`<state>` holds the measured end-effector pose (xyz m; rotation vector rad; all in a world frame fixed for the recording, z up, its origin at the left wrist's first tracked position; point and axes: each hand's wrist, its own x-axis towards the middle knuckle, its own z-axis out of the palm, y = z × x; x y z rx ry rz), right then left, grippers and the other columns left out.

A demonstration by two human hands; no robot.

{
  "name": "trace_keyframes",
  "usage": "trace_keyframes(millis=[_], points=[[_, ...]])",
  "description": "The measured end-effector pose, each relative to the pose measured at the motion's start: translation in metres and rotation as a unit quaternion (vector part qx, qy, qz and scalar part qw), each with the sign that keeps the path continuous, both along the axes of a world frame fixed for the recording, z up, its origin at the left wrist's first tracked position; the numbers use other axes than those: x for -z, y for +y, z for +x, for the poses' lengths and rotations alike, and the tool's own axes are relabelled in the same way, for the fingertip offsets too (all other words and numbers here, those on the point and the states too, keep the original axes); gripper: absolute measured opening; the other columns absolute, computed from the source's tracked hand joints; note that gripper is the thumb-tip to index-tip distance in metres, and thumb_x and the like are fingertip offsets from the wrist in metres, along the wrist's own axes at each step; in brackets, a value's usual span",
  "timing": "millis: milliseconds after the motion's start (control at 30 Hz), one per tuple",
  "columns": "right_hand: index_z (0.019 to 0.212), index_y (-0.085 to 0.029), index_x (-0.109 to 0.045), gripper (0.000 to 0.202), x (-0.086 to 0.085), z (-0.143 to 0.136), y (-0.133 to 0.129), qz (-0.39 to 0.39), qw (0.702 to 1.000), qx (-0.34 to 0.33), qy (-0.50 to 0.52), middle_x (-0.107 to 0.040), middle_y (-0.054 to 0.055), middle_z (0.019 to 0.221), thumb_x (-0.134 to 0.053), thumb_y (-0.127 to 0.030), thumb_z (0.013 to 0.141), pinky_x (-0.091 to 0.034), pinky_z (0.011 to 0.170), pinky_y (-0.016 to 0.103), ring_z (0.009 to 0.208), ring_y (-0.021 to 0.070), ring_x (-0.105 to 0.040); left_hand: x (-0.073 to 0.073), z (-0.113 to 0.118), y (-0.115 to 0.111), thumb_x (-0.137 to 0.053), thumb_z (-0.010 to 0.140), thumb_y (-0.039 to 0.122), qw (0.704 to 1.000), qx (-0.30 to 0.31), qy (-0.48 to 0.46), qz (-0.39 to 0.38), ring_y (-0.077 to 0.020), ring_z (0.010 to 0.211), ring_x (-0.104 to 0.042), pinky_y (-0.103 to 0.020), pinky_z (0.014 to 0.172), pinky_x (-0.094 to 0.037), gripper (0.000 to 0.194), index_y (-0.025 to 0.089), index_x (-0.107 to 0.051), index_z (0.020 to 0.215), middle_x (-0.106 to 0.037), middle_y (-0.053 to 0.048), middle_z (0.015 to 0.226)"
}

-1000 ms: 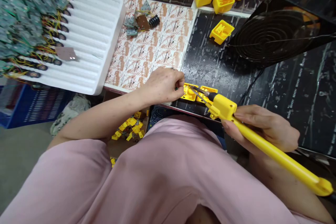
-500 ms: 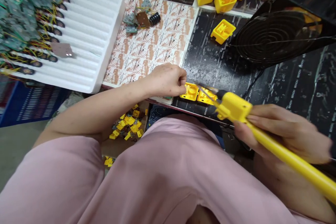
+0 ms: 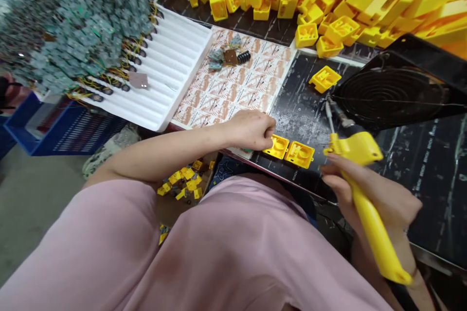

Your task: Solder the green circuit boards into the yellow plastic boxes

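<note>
left hand was curled at an open square yellow plastic box, partly covering it; fingertips hidden, grip couldn't be told. smooth yellow plastic rod-handled tool, blurred, was clamped in right hand over the black bench edge, long axis slanted, metal tips pointed toward the far side.

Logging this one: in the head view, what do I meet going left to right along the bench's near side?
White foam tray, left hand, first yellow box beside it, second yellow box, yellow tool held in the right hand.
</note>
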<state>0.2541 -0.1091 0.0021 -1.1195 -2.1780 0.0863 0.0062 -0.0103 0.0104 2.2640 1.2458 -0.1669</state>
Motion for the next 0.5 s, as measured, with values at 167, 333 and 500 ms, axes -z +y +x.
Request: trace_keyframes(millis=[167, 333, 500], points=[[0.135, -0.022, -0.062, 0.046, 0.01, 0.005, 0.007, 0.043, 0.998, -0.023, -0.028, -0.074, 0.001, 0.077, -0.072, -0.025, 0.091, -0.053, 0.06, 0.026, 0.06, 0.0157, -0.07, -0.022, -0.03, 0.035, -0.062, 0.088, 0.035, 0.993, -0.089, -0.082, 0.021, -0.0147, 0.093, -0.063, -0.029, 0.081, -0.048, 0.033, 0.015, -0.067, 0.114, -0.073, -0.004, 0.11], [0.12, -0.025, -0.068, 0.034, 0.021, 0.011, 0.014, 0.065, 0.997, -0.028, -0.042, -0.069, -0.003, 0.068, -0.074, -0.017, 0.087, -0.052, 0.057, 0.024, 0.05, 0.0126, -0.063, -0.04, -0.085, 0.12, -0.042, 0.1, 0.043, 0.932, -0.284, -0.041, 0.219, -0.0161, 0.122, -0.045, -0.035, 0.112, -0.035, 0.055, 0.007, -0.049, 0.142, -0.054, -0.006, 0.148], [0.122, -0.022, -0.059, 0.046, 0.034, 0.0, 0.023, 0.01, 0.999, -0.046, -0.011, -0.076, 0.009, 0.097, -0.081, -0.028, 0.082, -0.063, 0.064, 0.033, 0.077, 0.0252, -0.075, -0.024, -0.098, 0.157, -0.044, 0.083, 0.082, 0.941, -0.324, -0.051, 0.09, -0.0069, 0.082, -0.042, -0.03, 0.075, -0.044, 0.078, 0.014, -0.069, 0.112, -0.073, 0.003, 0.1]])
